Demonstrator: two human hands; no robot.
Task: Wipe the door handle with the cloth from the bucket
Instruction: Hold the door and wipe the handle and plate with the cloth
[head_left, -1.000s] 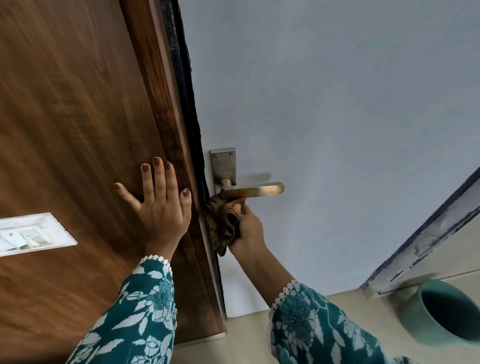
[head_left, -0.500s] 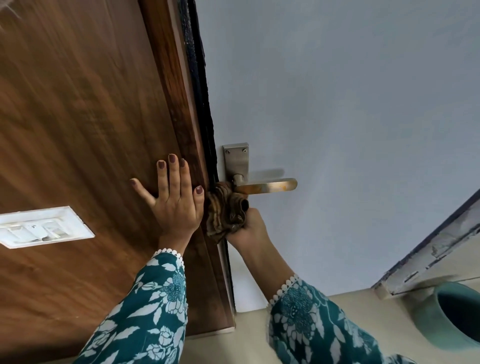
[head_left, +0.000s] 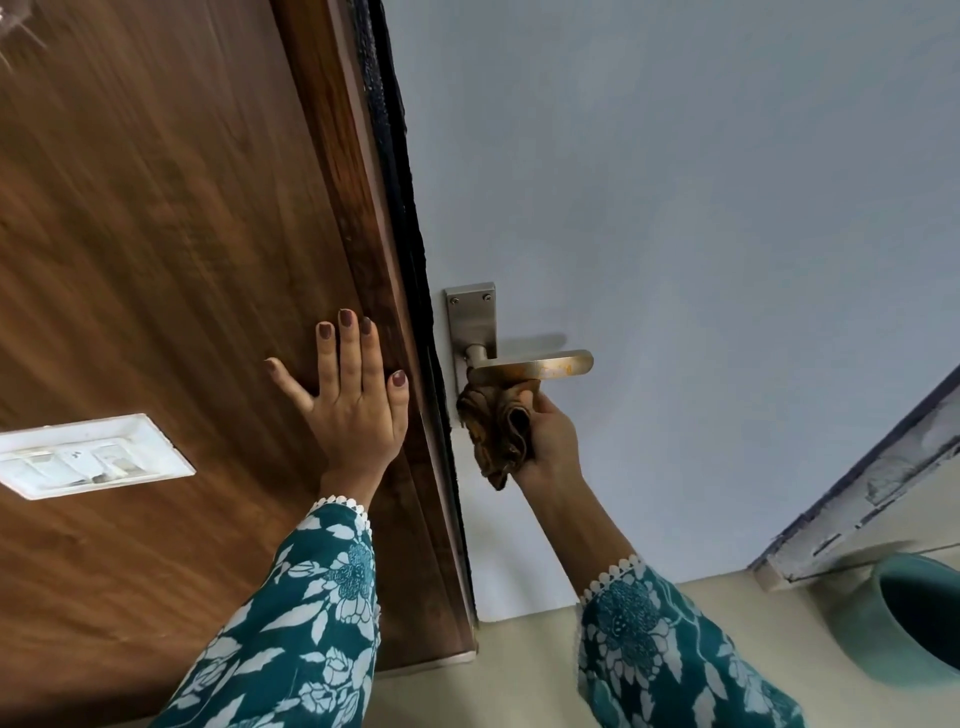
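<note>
A metal lever door handle (head_left: 540, 364) with brownish stains juts from its backplate (head_left: 471, 319) on the pale blue door (head_left: 675, 208). My right hand (head_left: 550, 436) is closed around a crumpled brown cloth (head_left: 496, 423), which presses up against the underside of the lever near its pivot. My left hand (head_left: 348, 400) lies flat with fingers spread on the brown wooden panel (head_left: 156, 260) just left of the door edge. The teal bucket (head_left: 914, 618) stands on the floor at the lower right, partly cut off by the frame.
A white switch plate (head_left: 93, 454) is set in the wooden panel at the left. A black strip (head_left: 400, 182) runs along the door edge. A worn white frame (head_left: 883, 483) slants above the bucket. Beige floor (head_left: 519, 675) lies below.
My right hand has slid the cloth to the right, from the door edge to beneath the lever. The left hand stays flat on the wooden panel.
</note>
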